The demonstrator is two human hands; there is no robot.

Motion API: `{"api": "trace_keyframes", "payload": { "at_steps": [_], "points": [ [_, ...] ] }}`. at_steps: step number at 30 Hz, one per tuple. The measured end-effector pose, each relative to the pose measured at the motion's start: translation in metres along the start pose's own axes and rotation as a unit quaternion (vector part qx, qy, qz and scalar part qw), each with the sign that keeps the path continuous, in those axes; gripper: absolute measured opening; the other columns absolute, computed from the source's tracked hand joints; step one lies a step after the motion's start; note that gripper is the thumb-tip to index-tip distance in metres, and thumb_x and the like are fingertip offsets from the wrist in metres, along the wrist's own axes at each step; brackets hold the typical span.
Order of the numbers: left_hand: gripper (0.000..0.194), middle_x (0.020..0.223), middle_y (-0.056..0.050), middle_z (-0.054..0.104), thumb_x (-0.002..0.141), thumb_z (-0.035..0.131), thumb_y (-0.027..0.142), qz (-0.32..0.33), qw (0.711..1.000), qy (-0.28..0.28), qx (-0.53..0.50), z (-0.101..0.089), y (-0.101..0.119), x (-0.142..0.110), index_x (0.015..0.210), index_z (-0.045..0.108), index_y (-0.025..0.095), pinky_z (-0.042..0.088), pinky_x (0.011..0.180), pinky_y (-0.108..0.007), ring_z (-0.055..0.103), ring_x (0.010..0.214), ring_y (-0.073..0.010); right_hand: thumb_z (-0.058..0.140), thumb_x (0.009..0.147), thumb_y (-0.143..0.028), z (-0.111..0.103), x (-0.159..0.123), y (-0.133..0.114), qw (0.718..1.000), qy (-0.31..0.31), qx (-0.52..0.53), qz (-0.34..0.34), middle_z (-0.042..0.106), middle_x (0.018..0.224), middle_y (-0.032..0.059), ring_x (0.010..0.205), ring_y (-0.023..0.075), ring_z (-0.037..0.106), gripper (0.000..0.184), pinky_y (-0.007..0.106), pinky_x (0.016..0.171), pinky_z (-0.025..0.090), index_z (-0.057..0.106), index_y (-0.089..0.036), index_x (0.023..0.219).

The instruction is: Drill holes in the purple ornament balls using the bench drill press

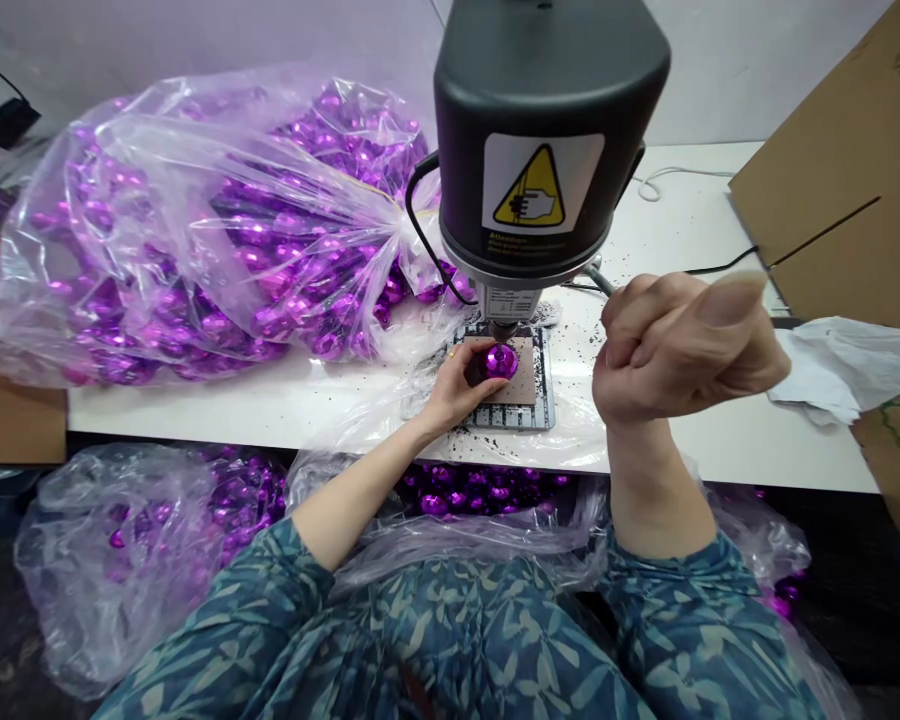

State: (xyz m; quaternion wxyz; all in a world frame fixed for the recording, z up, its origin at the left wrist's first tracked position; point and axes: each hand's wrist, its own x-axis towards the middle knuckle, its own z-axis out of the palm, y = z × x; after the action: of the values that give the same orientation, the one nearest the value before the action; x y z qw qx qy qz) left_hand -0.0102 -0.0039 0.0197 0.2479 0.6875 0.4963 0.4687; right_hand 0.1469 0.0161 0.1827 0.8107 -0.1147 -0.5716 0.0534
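My left hand (460,384) pinches a shiny purple faceted ball (501,361) from its left side. The ball rests on a tan board (523,390) over the grey metal base plate (541,418) of a drill press (547,110). Directly above it is the chuck (503,329), close to or touching the ball's top; the drill bit cannot be made out. On the right, my right hand (682,345) is closed around the press's lever (598,279), its thumb on top. Most of the lever is hidden in the fist.
A large clear bag (195,230) of purple balls fills the table's left side. Below the front edge lies an open bag of more balls (487,490). Dark shavings (487,443) surround the base. White tissue (847,365) and a cardboard box (840,170) stand at right.
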Motion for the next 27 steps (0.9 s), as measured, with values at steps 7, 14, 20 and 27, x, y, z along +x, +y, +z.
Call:
{"api": "trace_keyframes", "payload": {
  "at_steps": [7,14,20,27],
  "points": [
    [0.051,0.121,-0.008,0.071,0.080,0.087,0.030,-0.001,1.000,0.001,-0.004,0.000,-0.001,0.000,0.124,0.062,0.022,0.055,0.098,-0.041,0.067,0.113,-0.0255,0.049,0.096,-0.018,-0.004,-0.006,0.012,0.994,-0.029,0.047,-0.096,0.015,0.038,-0.0088,0.028,-0.0002,0.023,0.045,0.014,0.033,0.021,0.022,-0.016,0.060],
    [0.051,0.123,-0.009,0.071,0.080,0.087,0.032,-0.006,1.000,0.004,0.001,0.000,-0.001,0.000,0.124,0.062,0.022,0.054,0.101,-0.043,0.066,0.117,-0.0269,0.045,0.096,-0.022,-0.010,-0.013,0.019,0.989,-0.050,0.071,-0.119,0.026,0.035,-0.0075,0.028,0.0030,0.024,0.048,0.020,0.030,0.019,0.020,-0.017,0.055],
    [0.052,0.122,-0.009,0.071,0.079,0.088,0.030,-0.014,1.000,0.005,0.001,0.001,-0.001,0.000,0.123,0.062,0.023,0.055,0.101,-0.045,0.067,0.117,-0.0278,0.048,0.094,-0.019,-0.015,-0.022,0.016,0.989,-0.072,0.075,-0.109,0.028,0.034,-0.0072,0.028,0.0042,0.026,0.051,0.023,0.031,0.019,0.020,-0.017,0.051],
    [0.047,0.117,-0.010,0.070,0.079,0.086,0.031,-0.035,0.999,0.040,0.000,-0.002,0.015,-0.004,0.118,0.061,0.020,0.057,0.095,-0.044,0.068,0.110,-0.0261,0.056,0.094,-0.026,0.018,0.035,0.003,0.998,0.008,0.030,0.062,0.034,0.039,-0.0068,0.033,0.0044,0.036,0.047,0.025,0.036,0.021,0.042,-0.018,0.050]
  ]
}}
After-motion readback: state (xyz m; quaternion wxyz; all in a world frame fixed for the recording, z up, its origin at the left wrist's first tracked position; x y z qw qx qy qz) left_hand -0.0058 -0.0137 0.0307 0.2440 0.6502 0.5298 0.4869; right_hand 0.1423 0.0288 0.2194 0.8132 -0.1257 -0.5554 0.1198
